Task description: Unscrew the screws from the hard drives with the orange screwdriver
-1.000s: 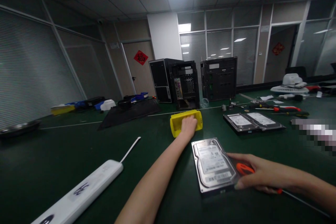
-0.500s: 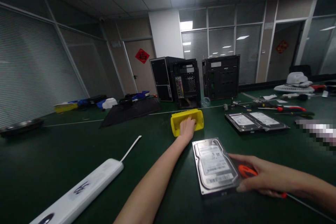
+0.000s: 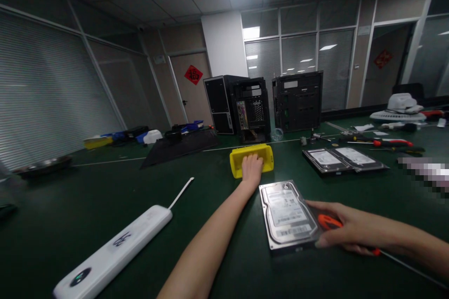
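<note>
My left hand (image 3: 252,170) reaches into a small yellow plastic bin (image 3: 235,166), fingers together and bent down; their tips, and whatever they may pinch, are hidden. Closer to me a silver hard drive (image 3: 289,215) lies label side up on the green table. Thumb and fingers of my right hand (image 3: 345,229) press against its right edge. That same hand is closed around a screwdriver (image 3: 329,222) with an orange handle, whose thin shaft points away to the lower right.
Two more hard drives (image 3: 343,160) lie beyond my right hand, with loose tools (image 3: 393,142) behind them. Opened black computer cases (image 3: 250,107) stand at the back. A long white power bank-like bar (image 3: 119,247) lies at left, near a black mat (image 3: 182,145).
The view has shifted slightly. My left hand is still in the yellow bin, its fingers a little differently placed. My right hand stays at the hard drive with the screwdriver.
</note>
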A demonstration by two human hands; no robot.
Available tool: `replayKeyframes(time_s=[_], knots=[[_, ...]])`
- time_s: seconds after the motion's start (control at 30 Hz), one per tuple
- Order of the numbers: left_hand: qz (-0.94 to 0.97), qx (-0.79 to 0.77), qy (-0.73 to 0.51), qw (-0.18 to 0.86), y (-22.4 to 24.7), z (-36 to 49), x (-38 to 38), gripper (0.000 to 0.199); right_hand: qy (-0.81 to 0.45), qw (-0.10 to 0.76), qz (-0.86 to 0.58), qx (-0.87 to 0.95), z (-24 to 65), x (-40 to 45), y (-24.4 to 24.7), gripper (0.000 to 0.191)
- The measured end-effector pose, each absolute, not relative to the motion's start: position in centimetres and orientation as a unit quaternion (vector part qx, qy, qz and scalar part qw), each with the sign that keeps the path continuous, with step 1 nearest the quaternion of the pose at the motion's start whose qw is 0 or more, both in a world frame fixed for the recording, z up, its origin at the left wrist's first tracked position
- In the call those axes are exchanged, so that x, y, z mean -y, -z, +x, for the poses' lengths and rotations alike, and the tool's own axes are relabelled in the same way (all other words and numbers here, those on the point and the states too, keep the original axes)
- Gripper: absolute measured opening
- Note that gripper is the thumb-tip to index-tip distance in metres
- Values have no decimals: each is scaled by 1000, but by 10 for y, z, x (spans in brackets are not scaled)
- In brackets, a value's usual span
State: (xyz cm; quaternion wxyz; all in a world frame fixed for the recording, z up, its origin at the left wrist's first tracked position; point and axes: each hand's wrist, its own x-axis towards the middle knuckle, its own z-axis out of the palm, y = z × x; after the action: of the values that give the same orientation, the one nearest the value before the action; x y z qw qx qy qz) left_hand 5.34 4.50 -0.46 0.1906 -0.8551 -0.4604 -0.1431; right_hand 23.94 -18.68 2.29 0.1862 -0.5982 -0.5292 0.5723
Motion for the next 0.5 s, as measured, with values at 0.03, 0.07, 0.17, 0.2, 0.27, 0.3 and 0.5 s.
replayKeyframes(time_s=[0.03,0.07,0.17,0.2,0.27,0.3,0.5], knots=[[-855,457,145,196,5,54,-45,26,-571,187,-598,531,239,187,-23,100],[-855,455,147,201,5,54,-46,26,-569,189,-597,533,239,187,-23,100],[-856,444,154,214,3,56,-46,23,-565,195,-596,537,238,188,-24,98],[-858,439,155,217,2,57,-45,22,-566,196,-594,538,238,189,-24,98],[-863,425,158,222,0,58,-41,20,-570,194,-589,539,238,189,-26,98],[-868,414,158,224,-2,57,-38,19,-573,193,-586,540,238,189,-26,99],[-903,329,150,231,-20,17,6,17,-586,193,-570,543,242,185,-23,101]])
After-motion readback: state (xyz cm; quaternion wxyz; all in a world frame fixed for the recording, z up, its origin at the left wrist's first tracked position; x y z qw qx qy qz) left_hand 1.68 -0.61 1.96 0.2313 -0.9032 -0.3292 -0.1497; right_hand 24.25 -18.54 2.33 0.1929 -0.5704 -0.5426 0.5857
